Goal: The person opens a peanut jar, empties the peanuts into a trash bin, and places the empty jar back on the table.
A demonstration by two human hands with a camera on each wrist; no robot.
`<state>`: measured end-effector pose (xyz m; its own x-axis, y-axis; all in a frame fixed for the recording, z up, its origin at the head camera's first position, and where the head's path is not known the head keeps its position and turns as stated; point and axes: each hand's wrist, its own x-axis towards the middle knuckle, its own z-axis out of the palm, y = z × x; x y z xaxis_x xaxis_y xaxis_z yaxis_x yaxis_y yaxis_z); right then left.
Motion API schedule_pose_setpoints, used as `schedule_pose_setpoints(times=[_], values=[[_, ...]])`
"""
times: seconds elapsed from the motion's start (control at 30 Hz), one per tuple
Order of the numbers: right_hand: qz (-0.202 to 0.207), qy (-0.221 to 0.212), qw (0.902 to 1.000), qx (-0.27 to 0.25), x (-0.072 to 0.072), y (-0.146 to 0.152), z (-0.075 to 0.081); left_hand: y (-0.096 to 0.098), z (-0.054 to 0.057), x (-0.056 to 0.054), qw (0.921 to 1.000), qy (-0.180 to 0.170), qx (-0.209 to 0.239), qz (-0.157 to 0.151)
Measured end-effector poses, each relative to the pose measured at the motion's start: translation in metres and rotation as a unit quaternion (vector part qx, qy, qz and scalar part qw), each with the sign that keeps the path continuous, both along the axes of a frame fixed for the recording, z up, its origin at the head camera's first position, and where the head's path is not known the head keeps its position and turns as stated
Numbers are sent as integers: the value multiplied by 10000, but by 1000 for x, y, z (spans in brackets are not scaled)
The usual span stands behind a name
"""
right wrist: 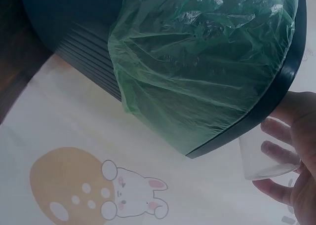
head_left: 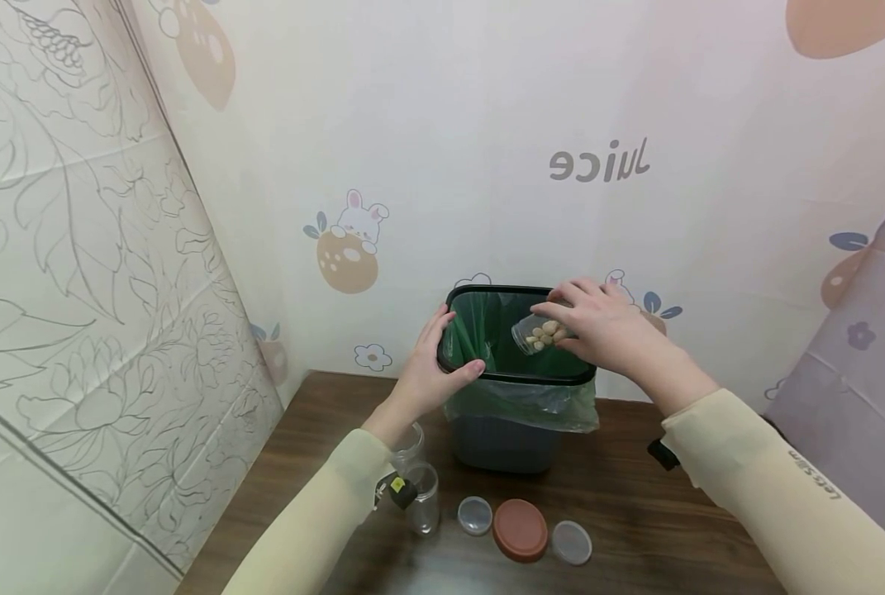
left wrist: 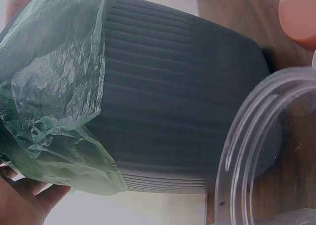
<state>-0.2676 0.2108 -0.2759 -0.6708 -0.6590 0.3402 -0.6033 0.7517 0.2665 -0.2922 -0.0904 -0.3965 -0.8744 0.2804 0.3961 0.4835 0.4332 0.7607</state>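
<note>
A dark trash can (head_left: pixel 505 442) lined with a green plastic bag (head_left: pixel 520 400) stands upright against the back wall. My left hand (head_left: pixel 429 372) grips the rim at the near left corner, thumb over the front edge. In the left wrist view, fingers (left wrist: pixel 48 198) touch the bag's folded-over edge. With curled fingers, my right hand (head_left: pixel 601 326) holds a clear jar (head_left: pixel 524 332) tilted over the can's mouth. Small pale round pieces (head_left: pixel 546 334), perhaps nuts, lie inside it. In the right wrist view the jar's base (right wrist: pixel 271 161) shows beyond the black rim (right wrist: pixel 269 104).
Two clear jars, one nearer (head_left: pixel 423 504) and one behind (head_left: pixel 409 442), stand beneath my left forearm. In front of the can lie a clear lid (head_left: pixel 475 516), a reddish lid (head_left: pixel 520 530) and another pale lid (head_left: pixel 572 543) on the brown table (head_left: pixel 658 512). Printed cloth (head_left: pixel 472 165) hangs behind.
</note>
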Motion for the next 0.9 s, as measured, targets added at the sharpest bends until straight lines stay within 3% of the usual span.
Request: schedule_pose_setpoints(times=[0.9], values=[[547,422,9968,406,-1,-18,-13,0,-1,3,9999,76,69,-29]])
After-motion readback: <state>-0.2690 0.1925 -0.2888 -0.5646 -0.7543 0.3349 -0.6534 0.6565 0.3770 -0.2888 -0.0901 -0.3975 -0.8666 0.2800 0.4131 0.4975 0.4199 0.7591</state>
